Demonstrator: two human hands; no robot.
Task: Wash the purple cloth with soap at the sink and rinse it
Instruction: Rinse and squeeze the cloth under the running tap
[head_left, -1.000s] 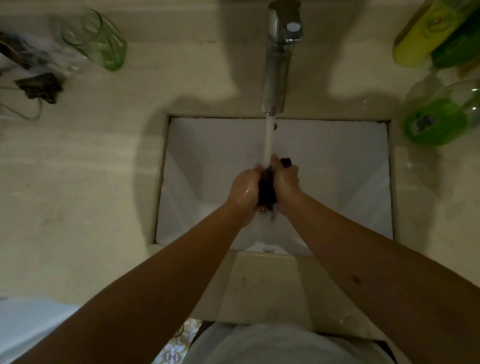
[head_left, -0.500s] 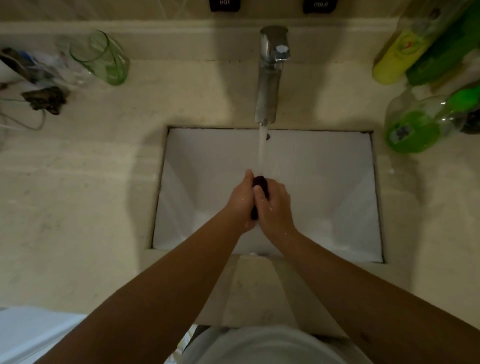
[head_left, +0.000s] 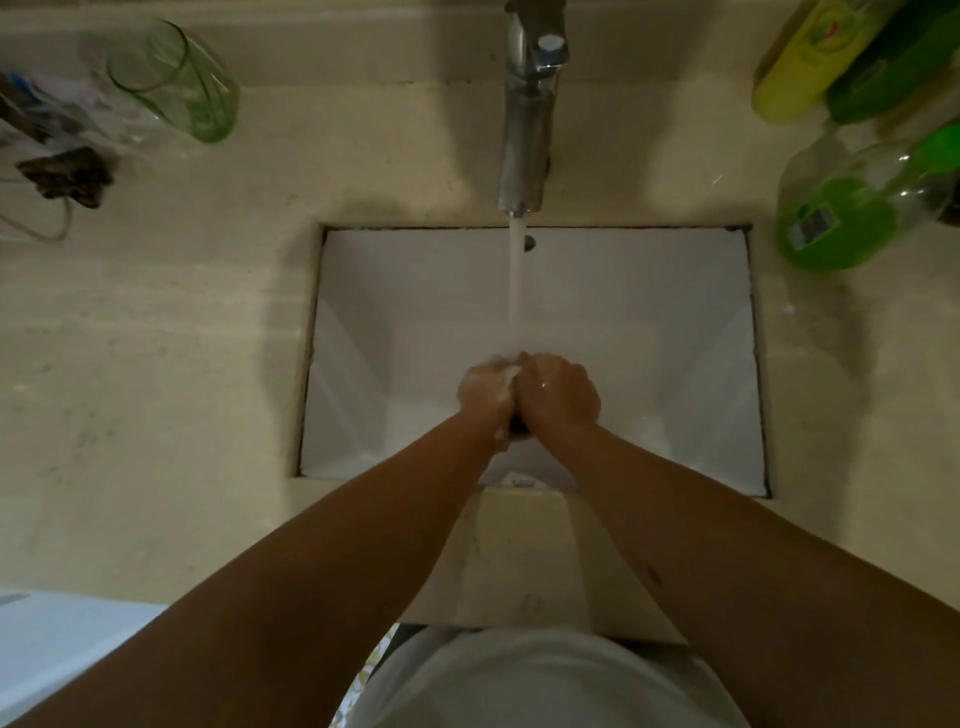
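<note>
Purple cloth all but hidden, bunched between both hands under the running tap.

Green glass (head_left: 171, 83) stands on the counter (head_left: 156, 364) at far left. Left hand (head_left: 485, 397), now foamy, and right hand (head_left: 558, 397) have closed tighter than a moment ago, fingers curled round the purple cloth (head_left: 518, 428); only a dark sliver shows between the palms. Water (head_left: 516, 280) strikes them over the sink (head_left: 675, 338), so rinsing seems underway.

Shiny metal tap (head_left: 530, 104), glossy white sink (head_left: 415, 291), matt stone counter (head_left: 156, 338)
</note>
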